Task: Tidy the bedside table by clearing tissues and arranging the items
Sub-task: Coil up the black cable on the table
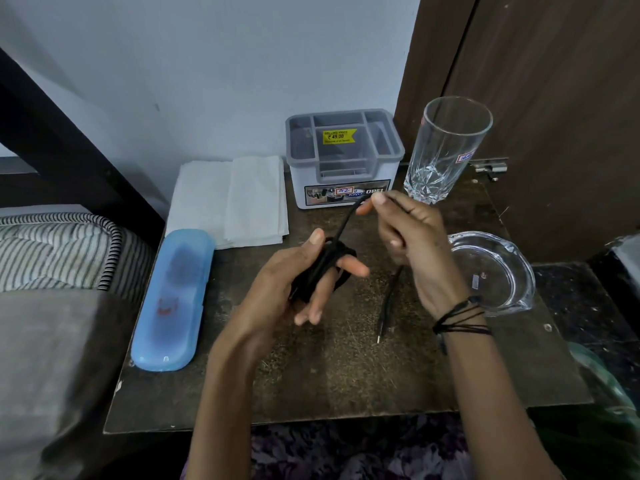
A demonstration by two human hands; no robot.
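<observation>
Dim indoor light, soft and cool, no hard source in view. Wall [207, 81] at the back is brightest, pale blue-grey, w/ a faint gradient darker toward upper left. Table [346, 382] top dark and grainy; noise visible in the shadows. Soft shadow under the left hand [304, 282] and right hand [408, 233], no sharp edges. Glass [446, 147] shows small highlights on rim and cut base; ashtray [498, 271] has mild glare on its rim. Wide-angle bend at the edges: door [554, 116] lines lean, table edges curve. Corners darken, esp. bottom. Forearms near the bottom edge are soft, slightly smeared.
</observation>
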